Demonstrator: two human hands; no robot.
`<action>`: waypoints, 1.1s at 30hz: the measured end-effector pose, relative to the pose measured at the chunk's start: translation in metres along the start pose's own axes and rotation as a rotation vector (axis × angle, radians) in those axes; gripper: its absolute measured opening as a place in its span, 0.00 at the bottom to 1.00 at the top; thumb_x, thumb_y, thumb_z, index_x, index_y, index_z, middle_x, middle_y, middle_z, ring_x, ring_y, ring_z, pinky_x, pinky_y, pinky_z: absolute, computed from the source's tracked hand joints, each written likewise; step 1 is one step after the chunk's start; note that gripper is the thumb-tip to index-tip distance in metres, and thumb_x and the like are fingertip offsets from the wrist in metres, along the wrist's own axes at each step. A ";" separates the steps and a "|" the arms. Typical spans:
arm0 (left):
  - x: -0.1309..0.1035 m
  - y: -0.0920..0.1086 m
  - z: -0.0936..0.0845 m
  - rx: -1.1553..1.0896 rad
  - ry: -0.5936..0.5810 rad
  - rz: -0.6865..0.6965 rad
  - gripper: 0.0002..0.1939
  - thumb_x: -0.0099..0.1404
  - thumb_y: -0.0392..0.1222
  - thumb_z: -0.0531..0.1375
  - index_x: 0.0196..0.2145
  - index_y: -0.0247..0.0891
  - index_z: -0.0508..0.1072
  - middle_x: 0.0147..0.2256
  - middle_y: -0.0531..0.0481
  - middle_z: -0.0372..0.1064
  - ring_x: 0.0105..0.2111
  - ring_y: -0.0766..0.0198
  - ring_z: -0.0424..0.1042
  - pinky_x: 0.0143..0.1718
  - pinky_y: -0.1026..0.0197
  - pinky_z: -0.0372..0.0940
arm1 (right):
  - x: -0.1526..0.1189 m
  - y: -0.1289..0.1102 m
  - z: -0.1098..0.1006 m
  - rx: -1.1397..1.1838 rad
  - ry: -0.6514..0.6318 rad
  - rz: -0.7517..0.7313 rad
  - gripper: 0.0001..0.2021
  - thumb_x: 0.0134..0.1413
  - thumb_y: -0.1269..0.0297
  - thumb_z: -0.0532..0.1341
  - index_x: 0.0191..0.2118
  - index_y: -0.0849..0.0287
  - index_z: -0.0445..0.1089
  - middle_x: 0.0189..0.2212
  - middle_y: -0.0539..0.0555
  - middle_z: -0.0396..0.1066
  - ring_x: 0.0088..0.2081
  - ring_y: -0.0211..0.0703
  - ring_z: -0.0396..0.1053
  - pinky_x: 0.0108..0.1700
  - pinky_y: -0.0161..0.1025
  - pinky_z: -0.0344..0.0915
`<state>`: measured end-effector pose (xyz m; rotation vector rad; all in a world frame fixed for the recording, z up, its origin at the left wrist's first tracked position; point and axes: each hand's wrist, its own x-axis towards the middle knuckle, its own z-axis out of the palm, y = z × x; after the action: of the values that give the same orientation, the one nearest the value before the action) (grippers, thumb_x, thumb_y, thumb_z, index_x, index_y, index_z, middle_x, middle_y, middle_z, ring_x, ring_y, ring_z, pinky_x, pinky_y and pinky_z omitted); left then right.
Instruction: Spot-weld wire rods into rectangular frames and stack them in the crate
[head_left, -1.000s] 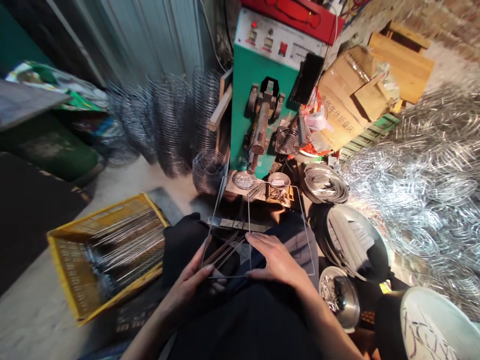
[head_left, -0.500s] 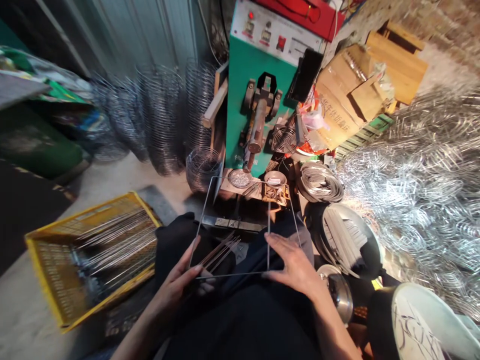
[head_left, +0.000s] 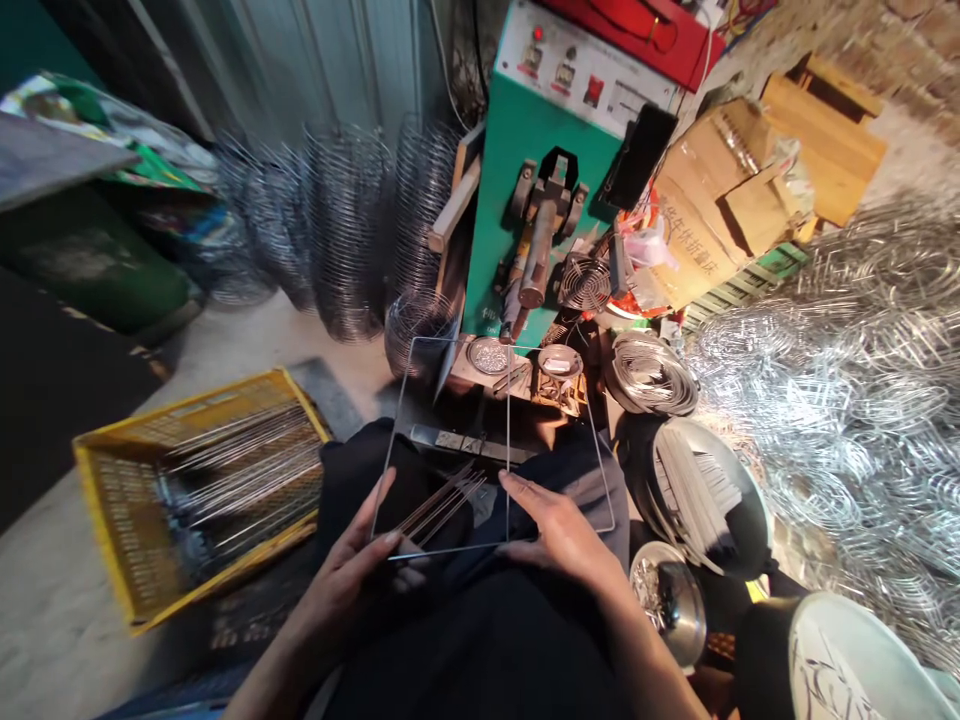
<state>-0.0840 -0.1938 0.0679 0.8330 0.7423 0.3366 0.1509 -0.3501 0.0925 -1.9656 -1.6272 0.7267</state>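
Where its near left corner comes down over the person's lap, a rectangular wire frame point(head_left: 396, 420) is held by the left hand point(head_left: 360, 550), the fingers closed around the wire and the thumb near the lower bar. Several loose metal rods point(head_left: 442, 512) fan out from beneath those same fingers, seemingly kept there so they stay within reach while the frame is steadied.

The right hand point(head_left: 559, 525) has its forefinger and thumb spread apart, touching the crossbar point(head_left: 508, 420) high and low; whether they pinch it cannot be told. That spacing probably keeps the bar square to the frame. The frame's far side reaches toward the green spot welder point(head_left: 487, 230), just in front of a dish of small metal pieces point(head_left: 489, 355), likely set close for easy picking.

Beside the left leg, a yellow plastic crate point(head_left: 97, 490) holds more rods lying roughly parallel, an arrangement that should make them simpler to draw out.
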 end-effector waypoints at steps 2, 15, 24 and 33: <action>0.000 0.002 0.000 0.002 -0.011 -0.001 0.49 0.62 0.47 0.64 0.71 0.50 0.38 0.26 0.50 0.75 0.22 0.59 0.73 0.25 0.64 0.66 | 0.001 -0.001 0.000 -0.002 -0.001 -0.002 0.48 0.46 0.65 0.73 0.70 0.50 0.48 0.67 0.56 0.55 0.65 0.51 0.58 0.66 0.49 0.58; -0.002 0.006 0.002 -0.009 -0.035 -0.008 0.51 0.63 0.46 0.63 0.71 0.47 0.32 0.26 0.49 0.75 0.23 0.59 0.73 0.25 0.63 0.67 | -0.003 -0.007 -0.006 0.055 0.009 0.020 0.48 0.46 0.68 0.73 0.70 0.49 0.50 0.67 0.55 0.55 0.65 0.51 0.58 0.67 0.50 0.57; 0.002 0.005 0.005 0.008 -0.049 0.013 0.51 0.63 0.46 0.62 0.71 0.42 0.33 0.25 0.48 0.75 0.23 0.59 0.73 0.25 0.63 0.66 | -0.003 -0.006 -0.010 0.068 0.013 0.045 0.46 0.46 0.68 0.73 0.69 0.50 0.51 0.66 0.56 0.56 0.65 0.53 0.58 0.67 0.51 0.57; 0.003 0.001 0.003 -0.035 -0.022 -0.016 0.52 0.61 0.48 0.64 0.71 0.46 0.35 0.26 0.49 0.76 0.22 0.58 0.74 0.25 0.63 0.67 | -0.005 -0.002 -0.008 0.071 0.005 0.051 0.47 0.46 0.67 0.73 0.69 0.49 0.51 0.67 0.56 0.56 0.65 0.54 0.58 0.67 0.52 0.57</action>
<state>-0.0798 -0.1936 0.0690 0.7963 0.7205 0.3252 0.1546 -0.3549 0.1002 -1.9636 -1.5320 0.7878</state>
